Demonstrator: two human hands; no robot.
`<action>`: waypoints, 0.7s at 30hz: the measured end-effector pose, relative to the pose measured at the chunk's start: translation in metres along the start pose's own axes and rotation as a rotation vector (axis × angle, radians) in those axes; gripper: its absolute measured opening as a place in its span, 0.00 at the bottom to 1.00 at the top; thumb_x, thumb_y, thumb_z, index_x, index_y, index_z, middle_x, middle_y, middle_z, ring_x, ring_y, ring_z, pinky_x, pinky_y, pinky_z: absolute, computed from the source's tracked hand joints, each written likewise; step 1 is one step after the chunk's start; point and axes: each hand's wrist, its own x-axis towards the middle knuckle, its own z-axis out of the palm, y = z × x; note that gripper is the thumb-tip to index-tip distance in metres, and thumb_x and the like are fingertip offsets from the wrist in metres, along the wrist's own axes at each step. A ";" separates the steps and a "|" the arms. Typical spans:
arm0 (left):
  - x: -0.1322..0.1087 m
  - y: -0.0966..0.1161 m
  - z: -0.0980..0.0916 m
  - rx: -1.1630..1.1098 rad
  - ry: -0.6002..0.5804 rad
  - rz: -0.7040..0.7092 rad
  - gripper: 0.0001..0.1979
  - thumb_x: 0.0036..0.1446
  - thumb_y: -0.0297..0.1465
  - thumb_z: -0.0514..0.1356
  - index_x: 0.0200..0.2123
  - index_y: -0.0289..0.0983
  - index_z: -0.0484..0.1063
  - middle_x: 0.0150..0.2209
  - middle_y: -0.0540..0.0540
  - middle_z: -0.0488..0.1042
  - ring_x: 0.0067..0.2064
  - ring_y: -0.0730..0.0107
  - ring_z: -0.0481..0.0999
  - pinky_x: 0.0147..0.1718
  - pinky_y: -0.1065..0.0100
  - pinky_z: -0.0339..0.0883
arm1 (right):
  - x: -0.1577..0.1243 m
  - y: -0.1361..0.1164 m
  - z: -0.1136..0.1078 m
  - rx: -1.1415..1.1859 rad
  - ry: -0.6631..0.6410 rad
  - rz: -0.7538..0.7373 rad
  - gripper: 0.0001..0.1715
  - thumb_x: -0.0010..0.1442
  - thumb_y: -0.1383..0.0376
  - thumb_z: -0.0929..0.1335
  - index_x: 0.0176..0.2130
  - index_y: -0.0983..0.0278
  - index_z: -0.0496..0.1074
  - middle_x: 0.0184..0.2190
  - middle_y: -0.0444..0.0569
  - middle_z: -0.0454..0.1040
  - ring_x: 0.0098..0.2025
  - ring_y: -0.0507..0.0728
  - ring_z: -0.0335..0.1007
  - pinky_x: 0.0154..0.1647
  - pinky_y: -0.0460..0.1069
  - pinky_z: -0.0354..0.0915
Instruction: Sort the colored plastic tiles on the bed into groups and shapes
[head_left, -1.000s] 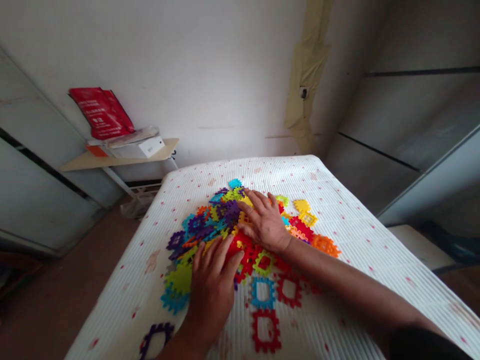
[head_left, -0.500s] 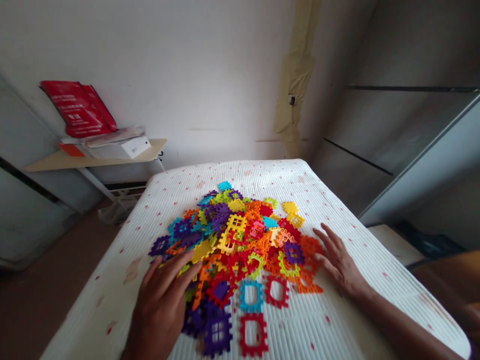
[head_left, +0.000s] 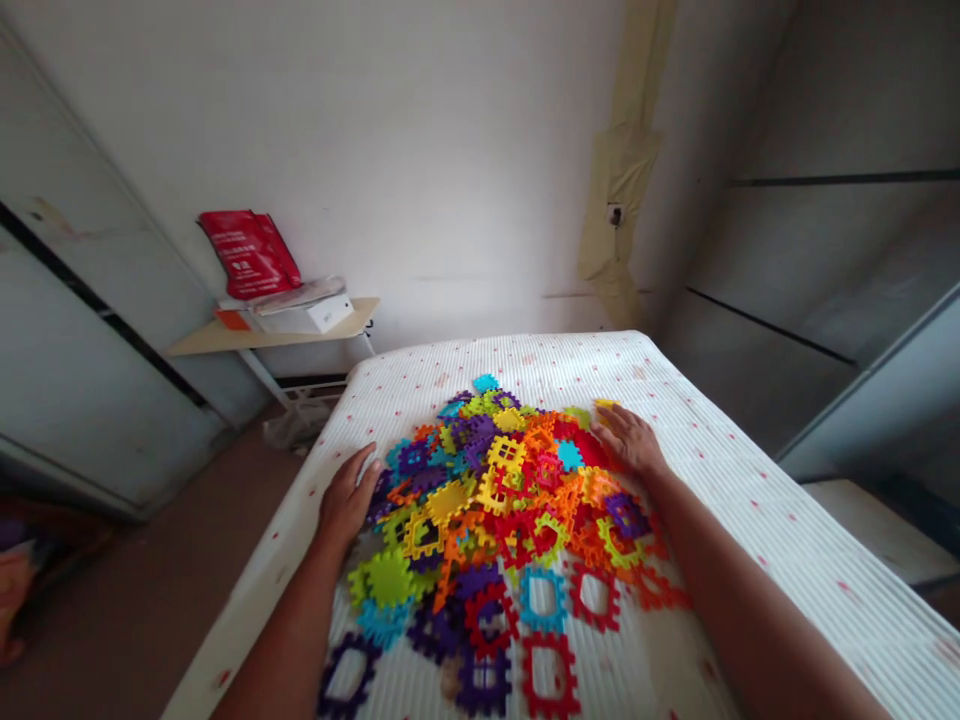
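A heap of interlocking plastic tiles (head_left: pixel 517 490) in purple, blue, green, yellow, orange and red is spread over the middle of the table. At its left edge, by the purple tiles, is my left hand (head_left: pixel 351 497), open with the fingers apart. My right hand (head_left: pixel 630 440) lies open at the upper right edge, its fingers over red and yellow tiles that they partly hide. Near me are a blue frame tile (head_left: pixel 544 572), a red frame tile (head_left: pixel 529 668), a purple window tile (head_left: pixel 463 680) and a green tile (head_left: pixel 390 577).
A white ribbed cloth with red spots (head_left: pixel 742 530) covers the table. Behind it on the left, a small shelf table (head_left: pixel 277 343) bears a white box (head_left: pixel 311 315) and a red bag (head_left: pixel 247 255). Grey cabinets stand at both sides; a taped wall socket (head_left: pixel 616 213) is ahead.
My left hand has moved forward along the heap's left side, uncovering green, blue and purple tiles. My right hand has gone forward to the heap's upper right edge. The view has shifted left.
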 end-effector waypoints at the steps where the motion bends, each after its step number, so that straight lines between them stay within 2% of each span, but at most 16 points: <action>1: 0.005 0.004 0.005 -0.042 -0.005 -0.003 0.25 0.53 0.46 0.51 0.50 0.40 0.69 0.54 0.43 0.70 0.57 0.57 0.66 0.58 0.57 0.55 | 0.008 -0.005 0.004 0.039 -0.005 -0.016 0.28 0.63 0.50 0.55 0.55 0.59 0.64 0.54 0.53 0.67 0.59 0.62 0.58 0.57 0.61 0.55; 5: 0.018 0.013 0.015 -0.212 -0.059 0.000 0.25 0.52 0.47 0.52 0.48 0.39 0.71 0.53 0.44 0.71 0.57 0.59 0.65 0.59 0.58 0.53 | 0.032 -0.037 0.023 0.150 -0.031 -0.138 0.26 0.62 0.50 0.57 0.50 0.59 0.69 0.51 0.51 0.71 0.56 0.60 0.61 0.57 0.58 0.58; 8: 0.026 0.016 0.018 -0.281 -0.148 0.002 0.27 0.50 0.47 0.55 0.50 0.38 0.70 0.55 0.44 0.69 0.59 0.58 0.64 0.60 0.57 0.52 | 0.045 -0.058 0.033 0.220 -0.055 -0.192 0.27 0.61 0.49 0.58 0.50 0.61 0.70 0.50 0.51 0.71 0.56 0.61 0.62 0.58 0.59 0.58; 12: 0.034 0.017 0.022 -0.293 -0.285 0.116 0.29 0.50 0.46 0.57 0.53 0.40 0.67 0.58 0.45 0.66 0.60 0.58 0.61 0.61 0.56 0.49 | 0.056 -0.074 0.041 0.259 -0.086 -0.239 0.24 0.61 0.51 0.60 0.49 0.60 0.71 0.49 0.52 0.72 0.56 0.62 0.61 0.58 0.61 0.57; 14: 0.035 0.017 0.024 -0.299 -0.286 0.153 0.28 0.51 0.46 0.57 0.54 0.40 0.67 0.58 0.45 0.66 0.60 0.59 0.61 0.61 0.56 0.49 | 0.059 -0.080 0.044 0.282 -0.087 -0.269 0.21 0.60 0.52 0.62 0.47 0.58 0.72 0.49 0.51 0.72 0.57 0.62 0.60 0.59 0.62 0.56; 16: 0.034 0.017 0.024 -0.319 -0.263 0.131 0.28 0.51 0.46 0.56 0.53 0.40 0.67 0.56 0.45 0.67 0.60 0.58 0.62 0.60 0.56 0.51 | 0.061 -0.087 0.046 0.343 -0.065 -0.261 0.19 0.59 0.53 0.63 0.46 0.57 0.73 0.49 0.50 0.72 0.58 0.63 0.58 0.59 0.62 0.55; 21: 0.032 0.014 0.022 -0.405 -0.218 0.046 0.27 0.50 0.47 0.56 0.48 0.37 0.70 0.52 0.42 0.71 0.56 0.57 0.66 0.58 0.54 0.54 | 0.062 -0.110 0.053 0.525 -0.013 -0.160 0.22 0.58 0.52 0.63 0.47 0.59 0.72 0.49 0.51 0.71 0.60 0.61 0.56 0.61 0.59 0.55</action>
